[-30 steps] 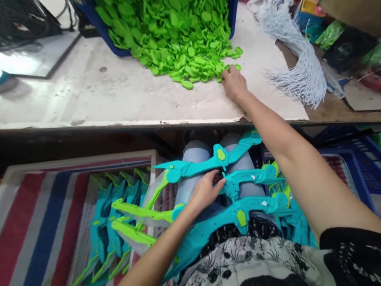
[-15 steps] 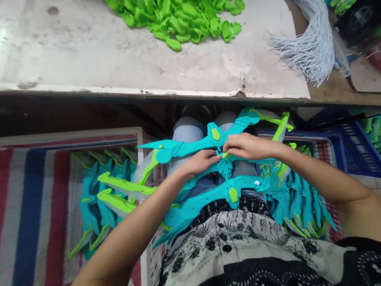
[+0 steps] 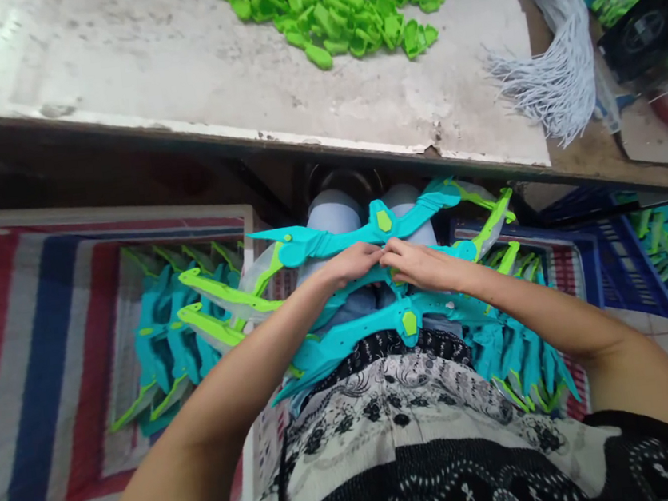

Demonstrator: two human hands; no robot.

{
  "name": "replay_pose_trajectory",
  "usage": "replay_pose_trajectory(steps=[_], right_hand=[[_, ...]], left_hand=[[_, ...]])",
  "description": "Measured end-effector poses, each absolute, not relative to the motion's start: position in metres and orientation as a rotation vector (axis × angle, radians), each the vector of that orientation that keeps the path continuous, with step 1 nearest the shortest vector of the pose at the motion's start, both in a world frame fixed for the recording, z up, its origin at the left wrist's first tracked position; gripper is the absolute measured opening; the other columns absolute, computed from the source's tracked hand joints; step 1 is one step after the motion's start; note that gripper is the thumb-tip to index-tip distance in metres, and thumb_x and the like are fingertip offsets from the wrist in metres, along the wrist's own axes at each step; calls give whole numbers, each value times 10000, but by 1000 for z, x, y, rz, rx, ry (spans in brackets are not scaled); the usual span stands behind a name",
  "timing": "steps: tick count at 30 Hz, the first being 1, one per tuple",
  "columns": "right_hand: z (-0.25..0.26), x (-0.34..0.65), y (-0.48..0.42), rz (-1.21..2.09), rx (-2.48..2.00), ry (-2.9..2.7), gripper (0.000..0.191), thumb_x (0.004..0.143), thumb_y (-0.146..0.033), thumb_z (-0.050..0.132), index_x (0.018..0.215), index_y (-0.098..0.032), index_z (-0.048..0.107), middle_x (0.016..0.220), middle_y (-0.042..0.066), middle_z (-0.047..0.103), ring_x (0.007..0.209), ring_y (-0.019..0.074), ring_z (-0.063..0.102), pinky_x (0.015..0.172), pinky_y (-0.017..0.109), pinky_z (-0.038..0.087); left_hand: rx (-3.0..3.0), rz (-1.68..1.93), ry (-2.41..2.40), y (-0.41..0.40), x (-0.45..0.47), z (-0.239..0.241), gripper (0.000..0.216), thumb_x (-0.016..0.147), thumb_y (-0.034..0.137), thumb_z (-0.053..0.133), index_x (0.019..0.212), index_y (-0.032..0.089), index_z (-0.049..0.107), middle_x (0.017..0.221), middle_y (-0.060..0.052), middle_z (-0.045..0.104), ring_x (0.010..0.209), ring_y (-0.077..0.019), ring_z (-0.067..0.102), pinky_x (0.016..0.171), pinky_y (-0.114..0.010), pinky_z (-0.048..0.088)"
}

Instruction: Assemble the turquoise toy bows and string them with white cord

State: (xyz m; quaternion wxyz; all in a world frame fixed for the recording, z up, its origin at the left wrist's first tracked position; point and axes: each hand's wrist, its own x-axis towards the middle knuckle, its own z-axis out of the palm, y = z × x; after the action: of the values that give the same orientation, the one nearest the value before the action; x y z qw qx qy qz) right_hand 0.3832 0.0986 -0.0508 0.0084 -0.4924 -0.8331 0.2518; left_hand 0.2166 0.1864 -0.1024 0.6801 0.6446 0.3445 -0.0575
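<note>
Across my lap lie several bow-shaped turquoise plastic pieces with bright green arms. The far piece (image 3: 347, 235) and the near piece (image 3: 356, 340) each bear a green inset at the centre. Between them is a middle piece (image 3: 355, 284), partly covered by my hands. My left hand (image 3: 355, 262) is closed at its centre, fingertips pressed together. My right hand (image 3: 418, 263) meets it there, fingers bent and pinched. A bit of green plastic (image 3: 397, 277) shows under the right fingers; what else the fingertips grip is hidden.
A heap of small green plastic parts (image 3: 343, 8) and a bundle of white strings (image 3: 568, 79) lie on the worktable (image 3: 170, 84). Similar bow pieces stand in a striped-lined crate (image 3: 11, 384) at left and a blue crate (image 3: 589, 262) at right. Another blue basket (image 3: 651, 279) stands beyond.
My right hand's fingers have moved down and over the centre of the middle piece, covering most of the small green part seen before. The view has shifted slightly.
</note>
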Motion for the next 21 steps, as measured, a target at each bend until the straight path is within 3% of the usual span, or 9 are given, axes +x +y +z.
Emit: replay_pose_trajectory(steps=[3, 6, 9, 14, 21], right_hand=[[-66, 389, 86, 505, -1688, -2530, 279, 909, -407, 593, 1004, -146, 593, 969, 95, 568, 861, 204, 480, 723, 302, 353], [-80, 391, 72, 204, -1865, -2484, 420, 912, -554, 512, 843, -153, 614, 797, 84, 569, 791, 221, 449, 712, 334, 296], [-85, 391, 62, 73, -1932, -2439, 493, 898, -625, 476, 801, -163, 619, 809, 93, 582, 812, 233, 439, 734, 348, 270], [-78, 389, 60, 295, -1974, -2277, 514, 825, -652, 582, 994, -168, 622, 1135, 134, 592, 1061, 284, 454, 868, 380, 288], [-78, 381, 71, 636, -2230, -2050, 771, 732, -619, 710, 1341, -202, 489, 1225, 125, 585, 1135, 321, 435, 848, 381, 302]], left_hand=[[1435, -111, 750, 187, 214, -100, 427, 784, 590, 543, 723, 172, 603, 634, -10, 601, 622, -159, 516, 564, -265, 370], [1538, -119, 715, 185, 215, -96, 454, 744, 616, 602, 639, 180, 529, 553, 18, 501, 547, -131, 443, 516, -264, 311], [1650, -78, 727, 182, 219, -96, 455, 695, 580, 661, 576, 194, 451, 511, 41, 430, 507, -106, 395, 496, -257, 272], [1661, -29, 715, 177, 221, -101, 417, 698, 551, 639, 579, 197, 455, 512, 33, 474, 521, -118, 444, 506, -253, 307], [1789, -35, 705, 176, 223, -109, 375, 711, 531, 631, 671, 162, 577, 659, -13, 596, 659, -172, 543, 604, -268, 395]])
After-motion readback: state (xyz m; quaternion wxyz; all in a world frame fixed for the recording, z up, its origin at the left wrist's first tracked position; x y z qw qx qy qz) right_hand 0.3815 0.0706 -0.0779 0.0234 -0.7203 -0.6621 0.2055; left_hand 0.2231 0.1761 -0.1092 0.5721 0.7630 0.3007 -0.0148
